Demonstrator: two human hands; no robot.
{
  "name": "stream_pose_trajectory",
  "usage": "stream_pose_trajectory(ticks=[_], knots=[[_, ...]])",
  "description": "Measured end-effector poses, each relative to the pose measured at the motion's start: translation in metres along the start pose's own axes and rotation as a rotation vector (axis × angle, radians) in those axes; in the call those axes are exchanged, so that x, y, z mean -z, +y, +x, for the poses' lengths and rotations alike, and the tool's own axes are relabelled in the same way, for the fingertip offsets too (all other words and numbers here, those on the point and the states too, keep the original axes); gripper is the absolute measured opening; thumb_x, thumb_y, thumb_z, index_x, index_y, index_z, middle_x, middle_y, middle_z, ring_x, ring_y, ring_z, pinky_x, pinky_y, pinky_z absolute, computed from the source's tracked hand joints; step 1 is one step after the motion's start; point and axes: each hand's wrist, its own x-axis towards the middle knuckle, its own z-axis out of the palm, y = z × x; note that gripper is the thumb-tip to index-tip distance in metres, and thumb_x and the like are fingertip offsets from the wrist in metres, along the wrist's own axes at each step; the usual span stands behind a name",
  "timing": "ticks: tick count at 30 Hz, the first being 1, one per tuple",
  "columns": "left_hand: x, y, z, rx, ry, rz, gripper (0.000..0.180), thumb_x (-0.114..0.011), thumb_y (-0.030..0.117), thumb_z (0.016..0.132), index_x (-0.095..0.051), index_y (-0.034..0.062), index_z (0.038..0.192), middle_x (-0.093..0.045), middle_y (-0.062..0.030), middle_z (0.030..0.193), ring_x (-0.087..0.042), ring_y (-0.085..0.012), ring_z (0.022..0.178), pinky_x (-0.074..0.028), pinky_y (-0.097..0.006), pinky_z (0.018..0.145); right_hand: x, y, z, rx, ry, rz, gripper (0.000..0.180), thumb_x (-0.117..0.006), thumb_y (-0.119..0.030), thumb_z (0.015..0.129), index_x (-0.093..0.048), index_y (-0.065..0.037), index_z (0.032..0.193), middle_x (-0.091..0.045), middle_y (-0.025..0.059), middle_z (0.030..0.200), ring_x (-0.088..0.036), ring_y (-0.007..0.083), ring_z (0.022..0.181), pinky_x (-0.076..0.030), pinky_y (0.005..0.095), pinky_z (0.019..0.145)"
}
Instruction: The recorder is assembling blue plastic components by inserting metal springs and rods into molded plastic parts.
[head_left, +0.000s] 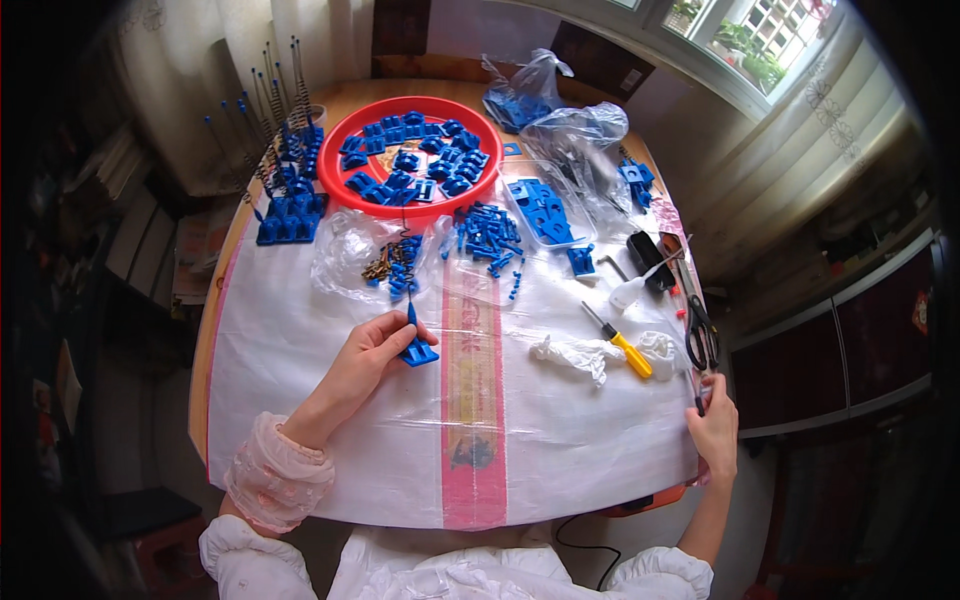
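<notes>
Between the thumb and fingers of my left hand (pixel 372 352) is a blue plastic piece (pixel 419 352) with a flat base and a narrow stem. A thin dark coil spring seems to rise from the stem, though it overlaps the parts behind. At the table's right edge my right hand (pixel 714 425) is closed around a slim tool with a black end (pixel 699 405); its kind is hard to make out. Just beyond that hand lie black-handled scissors (pixel 702 340). Ahead of my left hand, small brass-coloured parts (pixel 378 270) and blue parts sit on clear plastic (pixel 345 262).
A red round tray (pixel 333 180) holds several blue pieces. Finished-looking spring pieces (pixel 285 225) stand at the far left. Small blue pegs (pixel 488 238), a clear box (pixel 563 243), plastic bags (pixel 585 140), a yellow screwdriver (pixel 632 355), white cloth (pixel 578 352) and a white bottle (pixel 627 293) are spread about.
</notes>
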Motion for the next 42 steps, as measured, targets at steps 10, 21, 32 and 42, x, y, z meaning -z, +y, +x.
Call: stream_pose_trajectory(ticks=[10, 21, 32, 42], knots=[[0.0, 0.0, -0.001, 0.01, -0.008, -0.009, 0.02, -0.049, 0.016, 0.103, -0.061, 0.0021, 0.11, -0.065, -0.0064, 0.107, -0.062, -0.0108, 0.099, -0.051, -0.026, 0.092, 0.029, -0.062, -0.039, 0.294, 0.181, 0.407, 0.023, -0.053, -0.009, 0.095, -0.048, 0.002, 0.114, -0.063, 0.0229, 0.086, -0.063, 0.03, 0.075, -0.047, 0.0404, 0.072], [0.0, 0.001, 0.001, -0.029, -0.082, 0.02, 0.02, -0.052, 0.015, 0.102, -0.061, -0.0002, 0.111, -0.065, -0.0066, 0.106, -0.062, -0.0113, 0.101, -0.05, -0.026, 0.093, -0.066, -0.208, 0.02, 0.851, -0.329, 0.669, 0.008, -0.059, -0.007, 0.093, -0.053, -0.002, 0.093, -0.057, 0.0128, 0.066, -0.058, 0.0282, 0.057, -0.042, 0.0363, 0.054], [-0.007, -0.007, -0.003, 0.011, -0.122, -0.08, 0.022, -0.053, 0.018, 0.102, -0.063, 0.0002, 0.11, -0.069, -0.0054, 0.099, -0.065, -0.0092, 0.095, -0.051, -0.025, 0.088, -0.109, -0.217, 0.015, 0.871, -0.041, 0.618, 0.008, -0.066, -0.007, 0.089, -0.059, -0.004, 0.088, -0.059, 0.0103, 0.062, -0.056, 0.024, 0.049, -0.04, 0.0338, 0.049], [-0.007, -0.007, -0.002, 0.011, -0.121, -0.06, 0.022, -0.052, 0.02, 0.102, -0.063, 0.0013, 0.108, -0.068, -0.0041, 0.098, -0.064, -0.0083, 0.092, -0.051, -0.024, 0.086, -0.111, -0.219, 0.014, 0.889, -0.04, 0.596, 0.006, -0.066, -0.004, 0.086, -0.059, -0.004, 0.086, -0.058, 0.0103, 0.063, -0.056, 0.0247, 0.048, -0.039, 0.0349, 0.048]])
